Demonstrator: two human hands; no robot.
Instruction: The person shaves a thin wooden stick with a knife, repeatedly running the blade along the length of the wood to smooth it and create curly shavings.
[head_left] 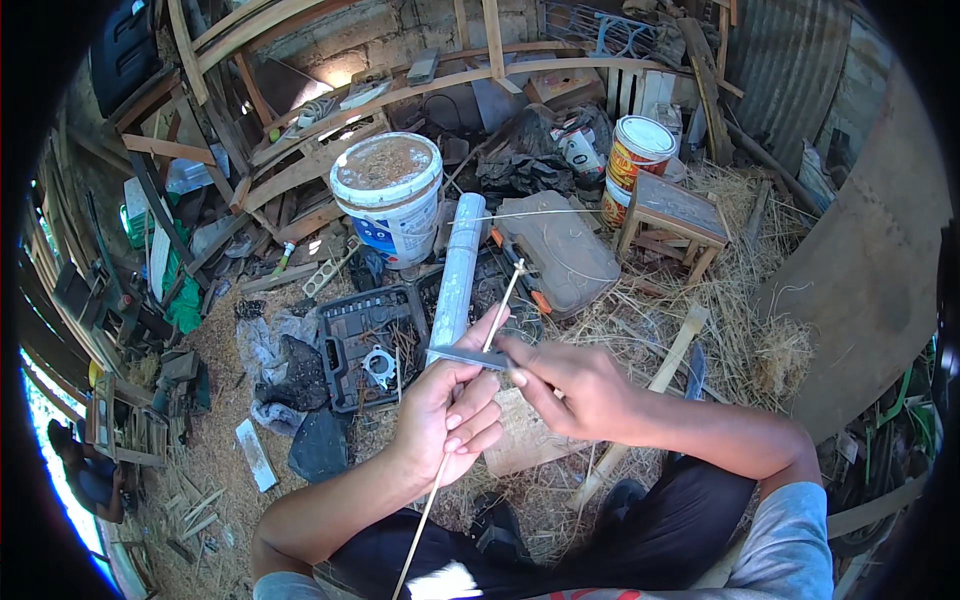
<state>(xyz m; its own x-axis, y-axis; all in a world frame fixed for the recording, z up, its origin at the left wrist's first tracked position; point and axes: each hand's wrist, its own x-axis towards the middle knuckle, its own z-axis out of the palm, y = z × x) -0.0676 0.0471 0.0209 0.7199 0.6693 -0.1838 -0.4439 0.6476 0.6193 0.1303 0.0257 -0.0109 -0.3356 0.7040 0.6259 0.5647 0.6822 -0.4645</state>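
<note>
"Grey metal comes first: where does the flat blade lie?"

"Crosswise over the thin pale stick, between the two hands. The right hand pinches the blade's right end between thumb and forefinger."

"And the left hand?"

"Its lower fingers curl closed around the stick; one digit extends upward beside it. The stick slants, its upper tip projecting past the fingers, its long tail running down toward the lap. Whether the blade's edge touches the wood cannot be told."

"What bounds the working space?"

"Just beyond the fingers, the pale tube lies lengthwise, with the open black case to its left and the closed grey case to its right. Below the right forearm, the narrow plank runs diagonally. Shavings cover the ground at left."

"And the outer limits?"

"The white bucket stands beyond the open case; the small stool stands at far right, near the large leaning sheet, well apart from both hands."
</note>
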